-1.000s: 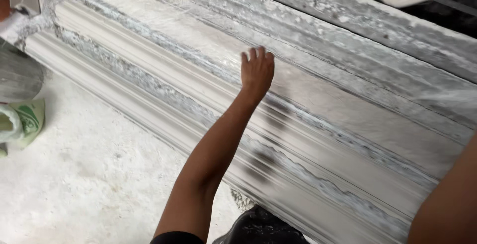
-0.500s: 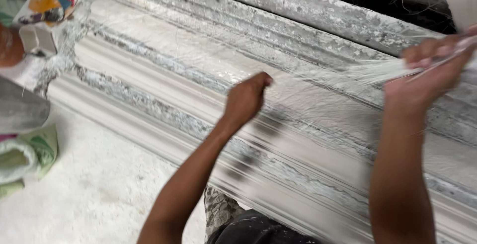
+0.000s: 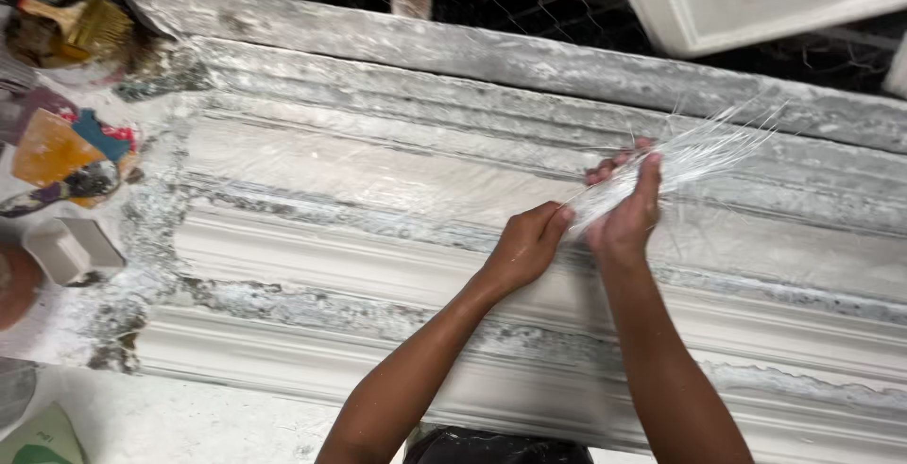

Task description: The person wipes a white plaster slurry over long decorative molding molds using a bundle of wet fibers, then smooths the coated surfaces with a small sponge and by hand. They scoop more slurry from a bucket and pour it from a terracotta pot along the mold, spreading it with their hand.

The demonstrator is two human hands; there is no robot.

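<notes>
From the head view, the right hand [image 3: 624,201] is clamped around a bundle of thin white fibres [image 3: 680,157], which fans out to the right just above the long ribbed plaster mould [image 3: 378,237] on the desk [image 3: 189,417]. The left hand [image 3: 524,247] pinches the bundle's near end, fingers closed on a few strands. To do this well, I judge the strands should be teased apart gently and evenly, without tangling. A brush [image 3: 80,25] lies at the far left, well apart.
</notes>
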